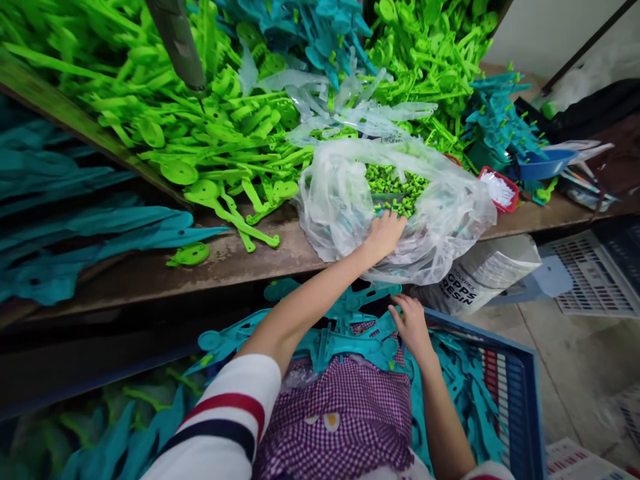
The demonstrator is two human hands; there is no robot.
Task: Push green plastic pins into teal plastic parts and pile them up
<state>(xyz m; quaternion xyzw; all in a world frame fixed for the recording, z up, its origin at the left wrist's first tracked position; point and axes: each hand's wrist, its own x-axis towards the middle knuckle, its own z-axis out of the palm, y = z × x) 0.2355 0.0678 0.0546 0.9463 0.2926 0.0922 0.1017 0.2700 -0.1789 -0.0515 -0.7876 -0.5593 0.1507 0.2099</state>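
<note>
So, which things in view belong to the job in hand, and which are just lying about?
Apparently in the job:
small bright-green plastic pieces, at the left hand;
crumpled translucent plastic bag around them;
flat teal plastic parts on the lap, by the right hand.

Apparently lying about:
white printed resin sack;
red plastic tray of white pieces;
blue plastic bowl.

At the clear bag (pixel 333 207), the left hand (pixel 384 237) is partly hidden at the fingertips among small green pieces (pixel 400 187), its grip not made out; whether the teal frame (pixel 350 343) is touched by the right hand (pixel 414 327) cannot be told. The green heap (pixel 225 133) and grey shaft (pixel 177 47) are cut off by the top edge, the blue crate (pixel 537 400) by the bottom; teal parts (pixel 150 427) at lower left are blurred.
</note>
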